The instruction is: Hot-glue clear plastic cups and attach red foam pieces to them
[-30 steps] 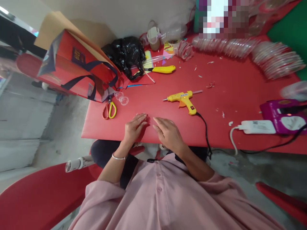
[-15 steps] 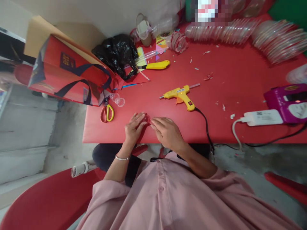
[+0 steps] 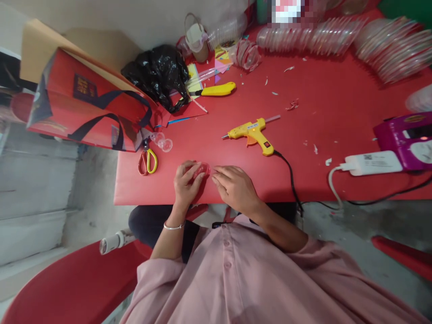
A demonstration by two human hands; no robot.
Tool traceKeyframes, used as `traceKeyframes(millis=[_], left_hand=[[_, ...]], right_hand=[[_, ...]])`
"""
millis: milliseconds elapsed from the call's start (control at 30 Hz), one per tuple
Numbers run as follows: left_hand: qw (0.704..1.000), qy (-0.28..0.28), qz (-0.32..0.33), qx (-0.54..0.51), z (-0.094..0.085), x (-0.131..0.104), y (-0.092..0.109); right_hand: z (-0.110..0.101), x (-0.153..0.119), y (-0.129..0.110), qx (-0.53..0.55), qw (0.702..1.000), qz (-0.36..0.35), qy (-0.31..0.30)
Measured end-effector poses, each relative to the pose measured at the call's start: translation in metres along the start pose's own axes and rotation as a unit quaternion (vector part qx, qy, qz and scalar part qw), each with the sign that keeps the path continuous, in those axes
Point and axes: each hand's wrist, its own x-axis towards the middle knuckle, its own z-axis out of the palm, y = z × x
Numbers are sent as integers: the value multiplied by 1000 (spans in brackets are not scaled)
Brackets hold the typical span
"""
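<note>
One red surface (image 3: 324, 148) carries everything; its front edge runs along the person's lap, its left edge just past the scissors (image 3: 147, 157). A bag (image 3: 91, 105) leans at the left edge, its contents hidden, with a black bag (image 3: 160, 72) beside it, also hiding its contents. Clear cups (image 3: 310, 38) lie nested in rows along the back, a cup inside each next one. At right, a purple box (image 3: 391, 135) touches a white block (image 3: 374, 163). Red surface shows between the box and the glue gun (image 3: 253, 131), and between the gun and the front edge. The left hand (image 3: 192, 175) curls fingers and thumb around a small clear piece (image 3: 202, 169) near that edge. The right hand (image 3: 218, 173) brings its fingers together just beside it; whether they pinch anything I cannot tell.
</note>
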Motion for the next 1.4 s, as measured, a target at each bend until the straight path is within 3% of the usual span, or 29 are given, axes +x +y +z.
traceKeyframes(millis=[167, 367, 467, 867, 1400], left_hand=[[999, 17, -25, 21, -1, -1, 2], [999, 22, -31, 17, -1, -1, 3], [999, 23, -30, 14, -1, -2, 3], [999, 30, -40, 13, -2, 0, 3], [996, 70, 51, -16, -4, 0, 6]], right_hand=[[0, -1, 1, 34, 999, 8, 2], [-8, -5, -2, 139, 978, 99, 119], [-9, -6, -1, 171, 967, 123, 139], [-5, -7, 2, 184, 965, 128, 134], [-5, -8, 3, 212, 962, 116, 130]])
